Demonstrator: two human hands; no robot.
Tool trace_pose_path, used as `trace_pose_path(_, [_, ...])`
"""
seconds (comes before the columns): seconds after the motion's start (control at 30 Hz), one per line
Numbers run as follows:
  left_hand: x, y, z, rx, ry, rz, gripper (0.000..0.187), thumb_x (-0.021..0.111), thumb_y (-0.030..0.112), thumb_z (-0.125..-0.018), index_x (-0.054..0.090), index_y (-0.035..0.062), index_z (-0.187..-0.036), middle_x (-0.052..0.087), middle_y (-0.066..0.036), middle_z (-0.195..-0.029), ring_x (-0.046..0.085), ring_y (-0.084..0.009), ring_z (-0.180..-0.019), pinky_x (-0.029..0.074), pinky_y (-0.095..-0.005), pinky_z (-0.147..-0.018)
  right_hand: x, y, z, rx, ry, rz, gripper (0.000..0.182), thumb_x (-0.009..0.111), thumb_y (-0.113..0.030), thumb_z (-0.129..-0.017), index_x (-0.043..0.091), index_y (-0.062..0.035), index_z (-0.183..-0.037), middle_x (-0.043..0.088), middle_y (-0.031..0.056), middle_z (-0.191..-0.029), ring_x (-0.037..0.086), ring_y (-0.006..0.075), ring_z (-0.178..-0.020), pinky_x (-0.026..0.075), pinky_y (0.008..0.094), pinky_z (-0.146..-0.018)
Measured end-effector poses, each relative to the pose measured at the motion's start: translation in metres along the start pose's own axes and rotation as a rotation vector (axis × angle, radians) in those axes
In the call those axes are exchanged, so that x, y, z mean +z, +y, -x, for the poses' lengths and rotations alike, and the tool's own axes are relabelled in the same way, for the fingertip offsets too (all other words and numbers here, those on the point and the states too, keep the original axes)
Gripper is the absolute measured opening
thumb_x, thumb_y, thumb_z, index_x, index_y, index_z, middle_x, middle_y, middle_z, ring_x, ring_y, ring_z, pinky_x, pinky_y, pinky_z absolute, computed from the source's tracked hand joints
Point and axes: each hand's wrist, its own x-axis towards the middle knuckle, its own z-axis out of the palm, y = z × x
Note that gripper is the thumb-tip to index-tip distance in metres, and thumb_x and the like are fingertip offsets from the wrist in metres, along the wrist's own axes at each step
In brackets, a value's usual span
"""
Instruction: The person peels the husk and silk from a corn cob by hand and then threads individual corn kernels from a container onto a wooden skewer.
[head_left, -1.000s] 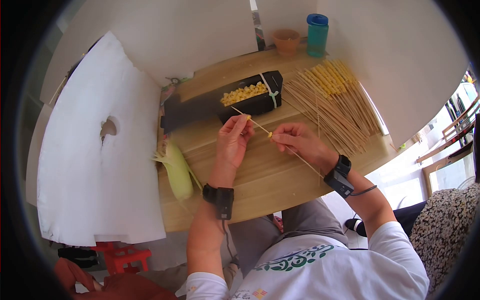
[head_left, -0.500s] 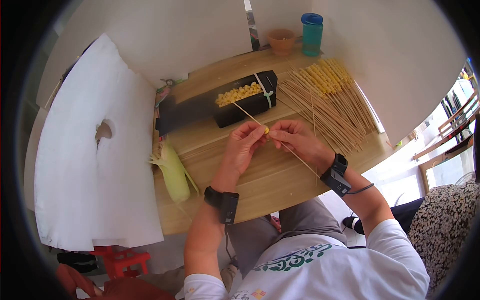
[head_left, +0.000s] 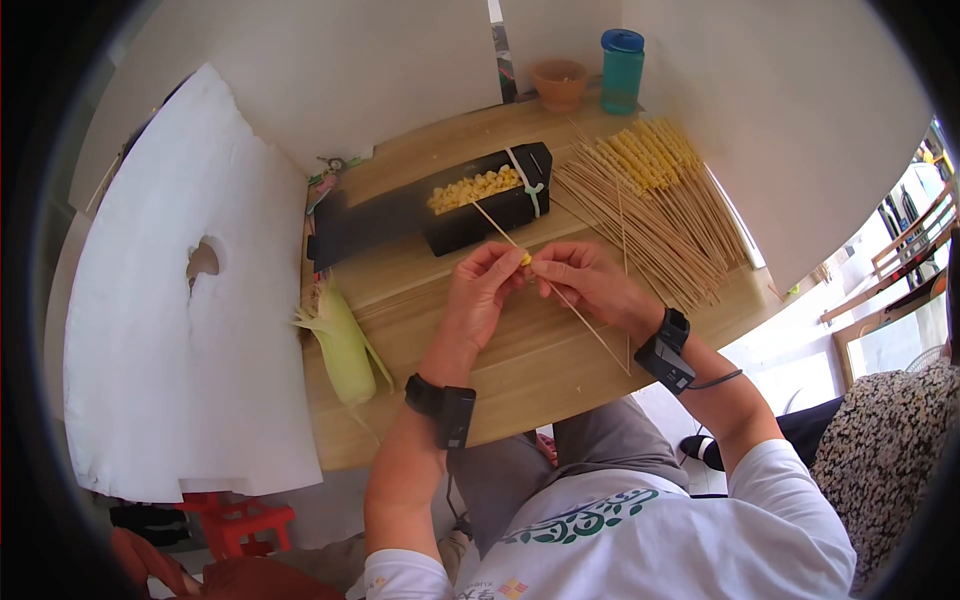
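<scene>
A thin wooden skewer slants across in front of me, its upper end over the black trough of loose corn kernels. My left hand is closed in a pinch on it, thumb and forefinger beside a yellow corn kernel. Facing it, my right hand also pinches the skewer, its fingertips right at that kernel. The lower part of the stick runs out below my right hand toward the table's front edge. Both wrists wear black strapped devices.
Bare skewers lie heaped at the right, with kernel-loaded skewers behind. A corn cob in its husk lies left. Farther back stand a clay pot and a blue bottle. White foam board borders the left.
The skewer has turned slightly steeper, its lower end swinging toward me and left. Both hands keep their pinch around the kernel; the whole view has shifted a little.
</scene>
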Motion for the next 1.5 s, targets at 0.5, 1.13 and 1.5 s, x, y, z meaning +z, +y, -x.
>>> trace_pose_path(0.5, [0.005, 0.002, 0.002, -0.028, 0.01, 0.039, 0.008, 0.065, 0.013, -0.091, 0.063, 0.0057, -0.095, 0.063, -0.002, -0.085, 0.058, -0.011, -0.076, 0.049, -0.0256, -0.072, -0.004, 0.004, -0.001, -0.028, -0.01, 0.038, 0.02, 0.063, -0.024, -0.093, 0.067, -0.0045, -0.094, 0.061, -0.0027, -0.072, 0.043, 0.0002, -0.056, 0.033, 0.0157, -0.05])
trace_pose_path(1.13, [0.002, 0.0, 0.001, -0.022, 0.015, 0.007, 0.01, 0.068, 0.013, -0.09, 0.064, 0.0058, -0.096, 0.064, -0.001, -0.086, 0.058, -0.01, -0.076, 0.048, -0.0232, -0.072, -0.006, 0.004, -0.001, 0.0, -0.033, 0.028, 0.02, 0.064, -0.024, -0.093, 0.066, -0.0046, -0.093, 0.062, -0.0014, -0.073, 0.044, 0.0011, -0.055, 0.034, 0.0157, -0.049])
trace_pose_path(1.5, [-0.005, 0.003, -0.003, 0.015, 0.031, 0.025, 0.01, 0.067, 0.014, -0.09, 0.065, 0.0057, -0.095, 0.063, 0.0, -0.084, 0.058, -0.0094, -0.076, 0.048, -0.0235, -0.072, -0.005, 0.003, -0.002, 0.052, -0.09, 0.036, 0.019, 0.061, -0.021, -0.095, 0.066, -0.0027, -0.097, 0.062, -0.0005, -0.073, 0.041, 0.0009, -0.053, 0.03, 0.0161, -0.047])
